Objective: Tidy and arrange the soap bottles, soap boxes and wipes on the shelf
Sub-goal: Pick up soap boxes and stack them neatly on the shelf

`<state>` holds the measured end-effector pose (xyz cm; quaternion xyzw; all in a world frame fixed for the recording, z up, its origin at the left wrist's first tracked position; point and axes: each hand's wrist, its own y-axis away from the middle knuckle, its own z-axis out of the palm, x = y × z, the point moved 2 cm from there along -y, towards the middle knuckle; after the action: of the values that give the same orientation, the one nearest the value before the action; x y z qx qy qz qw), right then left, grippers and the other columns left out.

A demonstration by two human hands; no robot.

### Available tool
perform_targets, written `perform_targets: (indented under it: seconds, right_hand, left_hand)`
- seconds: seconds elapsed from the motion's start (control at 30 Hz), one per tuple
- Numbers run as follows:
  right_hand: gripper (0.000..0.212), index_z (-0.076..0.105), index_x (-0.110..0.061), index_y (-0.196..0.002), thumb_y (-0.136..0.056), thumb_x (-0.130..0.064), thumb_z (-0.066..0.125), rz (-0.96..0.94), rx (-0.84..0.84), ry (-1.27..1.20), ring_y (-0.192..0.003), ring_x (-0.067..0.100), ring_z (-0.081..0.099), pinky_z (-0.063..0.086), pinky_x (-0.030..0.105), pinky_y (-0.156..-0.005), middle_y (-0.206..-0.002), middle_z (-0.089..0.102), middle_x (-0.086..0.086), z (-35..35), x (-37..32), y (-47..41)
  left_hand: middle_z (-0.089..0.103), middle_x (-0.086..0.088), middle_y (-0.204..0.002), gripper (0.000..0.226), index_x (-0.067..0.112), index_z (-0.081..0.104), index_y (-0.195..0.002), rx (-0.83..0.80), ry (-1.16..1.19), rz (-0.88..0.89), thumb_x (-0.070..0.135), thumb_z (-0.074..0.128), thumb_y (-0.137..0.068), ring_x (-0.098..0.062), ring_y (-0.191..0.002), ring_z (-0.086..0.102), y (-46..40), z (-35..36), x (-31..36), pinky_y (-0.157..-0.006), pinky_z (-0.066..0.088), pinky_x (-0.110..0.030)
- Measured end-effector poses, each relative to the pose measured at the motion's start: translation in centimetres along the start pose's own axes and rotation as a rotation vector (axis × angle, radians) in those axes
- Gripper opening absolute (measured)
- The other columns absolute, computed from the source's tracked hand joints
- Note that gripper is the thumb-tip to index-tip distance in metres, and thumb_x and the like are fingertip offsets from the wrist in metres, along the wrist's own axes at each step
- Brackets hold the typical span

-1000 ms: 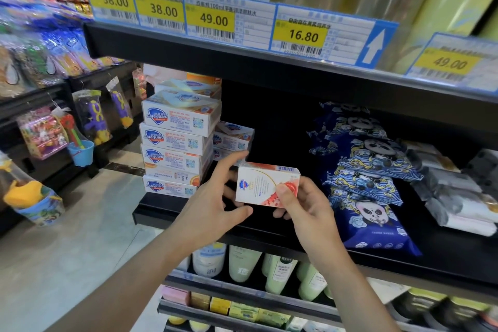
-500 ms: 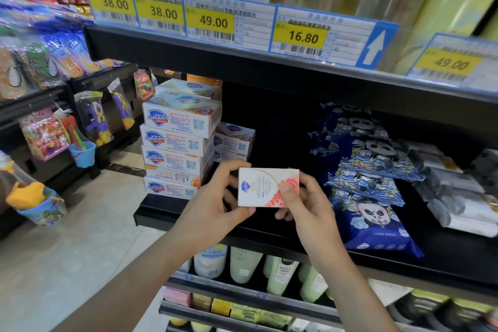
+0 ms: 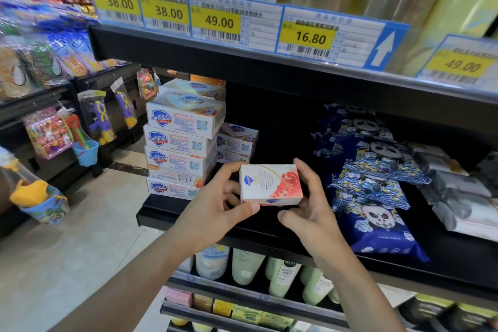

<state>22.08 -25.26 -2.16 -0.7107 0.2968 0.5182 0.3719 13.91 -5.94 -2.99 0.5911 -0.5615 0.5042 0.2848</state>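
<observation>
A white and red soap box [image 3: 270, 183] is held above the front of the black shelf [image 3: 458, 264], its wide face tilted up toward me. My left hand [image 3: 215, 207] grips its left end, thumb under the front edge. My right hand [image 3: 310, 205] grips its right end, fingers behind it. To the left stands a tall stack of Safeguard soap boxes [image 3: 180, 143], with a shorter stack [image 3: 237, 140] behind it. Blue panda wipes packs [image 3: 374, 186] lie overlapped to the right, and grey wipes packs [image 3: 463, 191] further right.
The upper shelf edge carries price tags [image 3: 215, 19]. Below, green and white soap bottles [image 3: 283, 275] stand in a row, with small coloured boxes [image 3: 223, 307] under them. Hanging toys [image 3: 97, 118] fill the left aisle. Bare black shelf lies behind the held box.
Both hands turned the soap box so its wide top face tilts toward me and shifted it slightly right. The left thumb now sits under the box's front edge.
</observation>
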Motion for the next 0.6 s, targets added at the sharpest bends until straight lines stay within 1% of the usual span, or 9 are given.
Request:
perform_targets:
  seconds: [0.07,0.13,0.23,0.27,0.33,0.4,0.5,0.53,0.6]
  right_hand:
    - [0.093,0.037,-0.051,-0.149,-0.087,0.012,0.065,-0.001,0.004,0.007,-0.114,0.012,0.065,0.052,0.045,-0.104,-0.125,0.066,-0.027,0.03,0.02,0.01]
    - [0.096,0.034,-0.049,-0.151,-0.088,0.019,0.061,-0.012,-0.003,0.008,-0.115,0.008,0.065,0.053,0.041,-0.100,-0.127,0.062,-0.033,0.10,0.01,0.00]
    - [0.102,0.030,-0.052,-0.154,-0.085,0.018,0.059,-0.039,-0.008,0.021,-0.124,0.013,0.062,0.053,0.036,-0.092,-0.143,0.053,-0.030,-0.01,0.32,-0.10]
    - [0.104,0.030,-0.053,-0.154,-0.086,0.019,0.059,-0.042,-0.008,0.025,-0.125,0.015,0.061,0.053,0.036,-0.091,-0.145,0.052,-0.029,-0.08,0.30,-0.09]
    - [0.103,0.030,-0.053,-0.154,-0.088,0.022,0.057,-0.039,-0.014,0.030,-0.121,0.013,0.063,0.053,0.037,-0.091,-0.138,0.057,-0.029,-0.12,0.20,-0.03]
    - [0.097,0.035,-0.051,-0.152,-0.091,0.020,0.060,-0.036,-0.014,0.026,-0.116,0.011,0.064,0.054,0.035,-0.095,-0.130,0.064,-0.022,0.02,0.10,0.09]
    - [0.074,0.052,-0.042,-0.142,-0.092,0.010,0.068,-0.050,0.044,0.013,-0.118,0.014,0.066,0.055,0.039,-0.102,-0.131,0.067,-0.010,0.07,0.14,0.16]
    - [0.065,0.057,-0.037,-0.137,-0.092,0.008,0.070,-0.053,0.061,-0.003,-0.119,0.015,0.066,0.055,0.041,-0.103,-0.131,0.068,-0.007,-0.01,0.18,0.18]
    - [0.056,0.061,-0.031,-0.133,-0.092,0.006,0.071,-0.051,0.069,-0.029,-0.119,0.015,0.066,0.056,0.039,-0.102,-0.129,0.069,-0.005,-0.10,0.11,0.27]
  left_hand:
    - [0.076,0.011,-0.110,0.067,0.047,0.039,-0.143,-0.011,-0.014,0.001,0.021,0.077,-0.095,-0.010,-0.084,0.067,0.08,0.05,0.15,-0.079,0.051,-0.027]
    - [0.076,0.012,-0.110,0.066,0.045,0.039,-0.145,-0.012,-0.018,-0.001,0.024,0.076,-0.095,-0.009,-0.086,0.067,0.11,0.03,0.21,-0.080,0.051,-0.028]
    - [0.077,0.013,-0.112,0.064,0.043,0.040,-0.147,-0.009,-0.003,-0.020,0.027,0.075,-0.096,-0.011,-0.091,0.069,0.07,-0.15,0.20,-0.088,0.053,-0.035]
    - [0.077,0.013,-0.112,0.062,0.043,0.040,-0.147,-0.007,0.000,-0.026,0.028,0.074,-0.096,-0.012,-0.093,0.069,0.07,-0.18,0.25,-0.093,0.054,-0.039]
    - [0.077,0.013,-0.112,0.060,0.043,0.040,-0.146,-0.006,0.003,-0.035,0.031,0.073,-0.097,-0.015,-0.095,0.070,0.12,-0.18,0.32,-0.099,0.054,-0.046]
    - [0.078,0.011,-0.111,0.058,0.044,0.041,-0.145,-0.007,0.011,-0.039,0.037,0.072,-0.097,-0.018,-0.096,0.071,0.17,-0.14,0.32,-0.100,0.053,-0.050]
    - [0.079,0.005,-0.109,0.062,0.042,0.042,-0.147,-0.017,0.034,-0.065,0.051,0.072,-0.094,-0.021,-0.099,0.073,0.13,-0.20,0.30,-0.101,0.054,-0.052]
    - [0.079,0.004,-0.108,0.065,0.039,0.042,-0.149,-0.021,0.037,-0.078,0.053,0.071,-0.093,-0.020,-0.099,0.073,0.12,-0.22,0.35,-0.101,0.054,-0.051]
    - [0.079,0.004,-0.107,0.065,0.035,0.042,-0.150,-0.030,0.035,-0.091,0.049,0.069,-0.093,-0.018,-0.098,0.073,0.10,-0.17,0.38,-0.101,0.055,-0.050]
